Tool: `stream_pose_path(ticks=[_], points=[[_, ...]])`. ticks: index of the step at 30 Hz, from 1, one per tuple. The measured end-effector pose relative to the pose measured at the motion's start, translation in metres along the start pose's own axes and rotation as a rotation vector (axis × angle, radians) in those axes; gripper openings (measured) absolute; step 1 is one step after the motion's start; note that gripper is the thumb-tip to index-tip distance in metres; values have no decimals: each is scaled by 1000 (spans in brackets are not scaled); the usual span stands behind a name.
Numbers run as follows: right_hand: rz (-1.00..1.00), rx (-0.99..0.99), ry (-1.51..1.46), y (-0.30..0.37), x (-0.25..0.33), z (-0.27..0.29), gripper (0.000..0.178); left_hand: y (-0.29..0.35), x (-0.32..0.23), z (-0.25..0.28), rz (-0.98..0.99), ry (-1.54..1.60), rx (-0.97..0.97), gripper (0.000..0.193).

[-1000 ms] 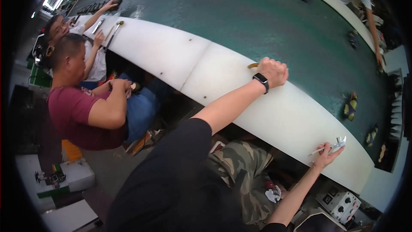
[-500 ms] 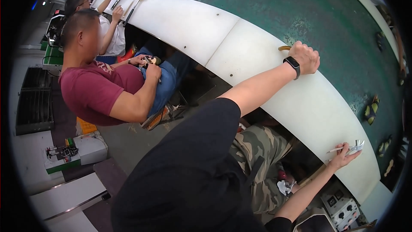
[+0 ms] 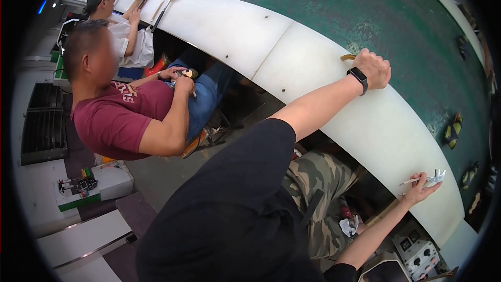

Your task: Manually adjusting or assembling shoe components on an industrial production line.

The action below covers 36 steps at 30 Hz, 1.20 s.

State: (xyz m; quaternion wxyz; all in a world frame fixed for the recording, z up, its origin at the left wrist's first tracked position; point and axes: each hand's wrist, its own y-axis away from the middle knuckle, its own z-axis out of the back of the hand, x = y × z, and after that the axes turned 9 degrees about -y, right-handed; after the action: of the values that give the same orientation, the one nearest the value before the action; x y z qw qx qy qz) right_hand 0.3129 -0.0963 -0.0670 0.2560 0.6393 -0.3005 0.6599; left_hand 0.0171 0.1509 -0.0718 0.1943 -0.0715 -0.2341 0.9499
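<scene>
Thin pale stick (image 3: 412, 181), together with a small crumpled whitish scrap (image 3: 436, 178), sits pinched in the fingertips of the right hand (image 3: 417, 192). That hand rests on the near edge of the curved white plastic bench top (image 3: 235, 26), with the scrap just beyond the fingers. The left hand (image 3: 373, 68), which has a black wristband (image 3: 358, 79) behind it, is closed in a fist on the same white surface. A yellowish-brown curved piece (image 3: 347, 57) sticks out of its far side, gripped or at least touched; the fist hides which.

The work seems to be at a holding stage: both hands are planted on the bench and nothing is being joined or set down. Any further handling of the stick would call for a light, steady pinch, since the scrap looks flimsy.

No container lies within reach of either hand. Beyond the right hand, dark shoe-like pieces (image 3: 453, 129) lie loose on the green belt (image 3: 365, 5). Below that hand is a white box with round knobs (image 3: 417, 253). Well behind the left arm, a small green-and-white tray (image 3: 78, 188) holds some small tools, too small to make out. A seated person in a maroon shirt (image 3: 117, 120) works nearby.
</scene>
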Motion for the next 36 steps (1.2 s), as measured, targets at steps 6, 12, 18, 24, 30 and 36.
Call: stream_pose_path(ticks=[6,12,18,24,30,36], points=[[-16,-10,-11,1,2,-5,75,-2,-1,6,43,5,97,30],[-19,-12,-32,0,2,-4,73,-15,-2,28,90,32,442,28],[-4,24,-6,-6,-6,9,71,-27,-4,39,67,-8,709,26],[-95,82,29,-13,-10,20,74,-32,-1,44,-16,-32,771,27],[-264,188,120,-14,11,13,77,-30,0,39,29,-46,777,26],[-116,244,471,-103,-36,119,58,-31,-6,37,35,-27,732,24]])
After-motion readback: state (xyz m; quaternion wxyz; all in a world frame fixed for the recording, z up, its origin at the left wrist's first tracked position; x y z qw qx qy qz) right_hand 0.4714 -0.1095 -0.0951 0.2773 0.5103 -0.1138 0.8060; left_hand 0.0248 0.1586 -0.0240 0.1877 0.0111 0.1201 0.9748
